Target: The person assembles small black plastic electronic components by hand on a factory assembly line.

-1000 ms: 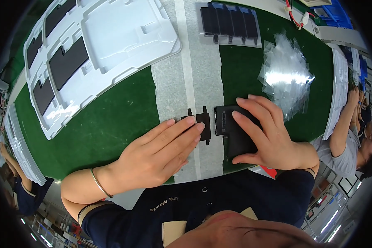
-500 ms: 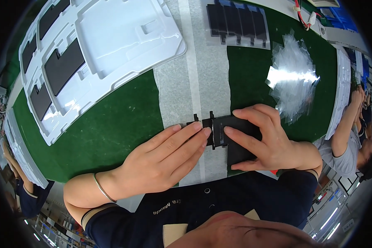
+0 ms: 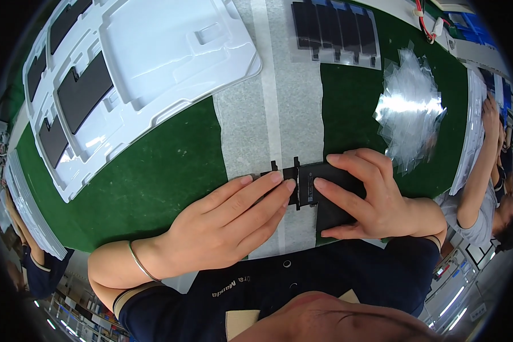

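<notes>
The person's left hand (image 3: pixel 222 228) lies flat on the counter (image 3: pixel 154 182), fingers stretched out long, with the fingertips pressing on the left end of a flat black part (image 3: pixel 305 185). This grip is wide open and holds nothing; it only pushes down. The right hand (image 3: pixel 370 199) lies on the right side of the same black part, fingers spread and pressing on top, thumb along the near edge, so it is not closed around it. The part lies between both hands on the grey strip (image 3: pixel 279 114). Far above the left hand sits a white plastic tray (image 3: pixel 154 57). Above the right hand lies a pile of clear plastic sheets (image 3: pixel 410 108)
</notes>
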The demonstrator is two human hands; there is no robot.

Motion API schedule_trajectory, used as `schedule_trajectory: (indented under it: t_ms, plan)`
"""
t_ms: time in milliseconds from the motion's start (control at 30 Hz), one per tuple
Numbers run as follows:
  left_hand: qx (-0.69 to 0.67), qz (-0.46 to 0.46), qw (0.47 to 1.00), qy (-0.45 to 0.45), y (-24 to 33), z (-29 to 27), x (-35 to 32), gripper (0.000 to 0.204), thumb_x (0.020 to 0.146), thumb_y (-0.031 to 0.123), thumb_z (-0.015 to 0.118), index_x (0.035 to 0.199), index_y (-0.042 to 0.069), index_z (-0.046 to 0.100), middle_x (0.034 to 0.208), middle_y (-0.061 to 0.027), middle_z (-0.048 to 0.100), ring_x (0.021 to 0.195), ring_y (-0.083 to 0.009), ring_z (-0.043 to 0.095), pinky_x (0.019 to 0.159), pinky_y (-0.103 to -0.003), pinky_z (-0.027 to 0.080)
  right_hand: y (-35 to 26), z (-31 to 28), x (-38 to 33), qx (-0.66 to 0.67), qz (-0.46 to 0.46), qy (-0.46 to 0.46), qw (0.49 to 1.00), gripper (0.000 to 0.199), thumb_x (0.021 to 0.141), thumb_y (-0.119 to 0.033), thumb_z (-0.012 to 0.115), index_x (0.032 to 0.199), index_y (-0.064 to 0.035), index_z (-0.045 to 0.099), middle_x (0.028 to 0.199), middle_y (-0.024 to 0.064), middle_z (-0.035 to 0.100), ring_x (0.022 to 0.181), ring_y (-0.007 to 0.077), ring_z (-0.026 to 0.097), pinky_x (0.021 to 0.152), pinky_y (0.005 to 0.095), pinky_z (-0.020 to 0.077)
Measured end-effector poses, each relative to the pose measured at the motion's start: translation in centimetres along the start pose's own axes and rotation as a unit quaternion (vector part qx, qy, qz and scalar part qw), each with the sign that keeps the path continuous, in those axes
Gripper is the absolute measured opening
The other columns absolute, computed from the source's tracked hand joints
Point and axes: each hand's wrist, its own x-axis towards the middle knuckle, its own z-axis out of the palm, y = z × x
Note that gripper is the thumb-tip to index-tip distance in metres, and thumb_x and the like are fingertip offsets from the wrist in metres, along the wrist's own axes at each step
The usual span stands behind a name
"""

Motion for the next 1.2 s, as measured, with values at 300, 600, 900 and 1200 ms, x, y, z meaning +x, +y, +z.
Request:
schedule_trajectory:
  t_ms: [300, 600, 900, 1200]
  plan:
    - [0.004, 0.001, 1.0, -0.001, -0.06, -0.05, -0.02, 0.025, 0.072, 0.013, 0.057, 0.095, 0.003, 0.061, 0.114, -0.0093, 0.056, 0.108, -0.0242, 0.051, 0.089, -0.034, 0.041, 0.02, 0.22, -0.09, -0.002, 0.0, 0.004, 1.0, 0.071, 0.049, -0.034, 0.071, 0.113, -0.0066, 0.055, 0.12, 0.0164, 0.042, 0.1, 0.0308, 0.041, 0.084, 0.0383, 0.0381]
    - [0.002, 0.003, 1.0, 0.003, -0.07, -0.01, -0.04, 0.025, 0.072, 0.013, 0.056, 0.094, 0.003, 0.061, 0.113, -0.0092, 0.056, 0.107, -0.0244, 0.052, 0.089, -0.033, 0.041, -0.12, 0.11, -0.04, -0.009, 0.002, -0.002, 1.0, 0.072, 0.049, -0.034, 0.071, 0.114, -0.0067, 0.055, 0.12, 0.0162, 0.043, 0.1, 0.0308, 0.041, 0.084, 0.0382, 0.0381]
    - [0.012, 0.006, 1.0, 0.004, -0.13, 0.03, -0.02, 0.024, 0.072, 0.014, 0.056, 0.094, 0.005, 0.062, 0.113, -0.0085, 0.056, 0.106, -0.024, 0.052, 0.088, -0.033, 0.042, 0.0, 0.07, 0.06, -0.004, 0.0, 0.003, 1.0, 0.071, 0.049, -0.034, 0.071, 0.113, -0.0059, 0.056, 0.12, 0.016, 0.043, 0.1, 0.0304, 0.042, 0.083, 0.0382, 0.0383]
    - [0.013, 0.004, 1.0, 0.004, -0.1, -0.08, -0.01, 0.024, 0.072, 0.013, 0.056, 0.093, 0.005, 0.062, 0.113, -0.0082, 0.056, 0.107, -0.0237, 0.052, 0.089, -0.033, 0.041, -0.08, -0.05, 0.1, 0.004, 0.005, 0.005, 1.0, 0.072, 0.048, -0.035, 0.071, 0.113, -0.0064, 0.056, 0.12, 0.0152, 0.044, 0.099, 0.0292, 0.042, 0.082, 0.0389, 0.0363]
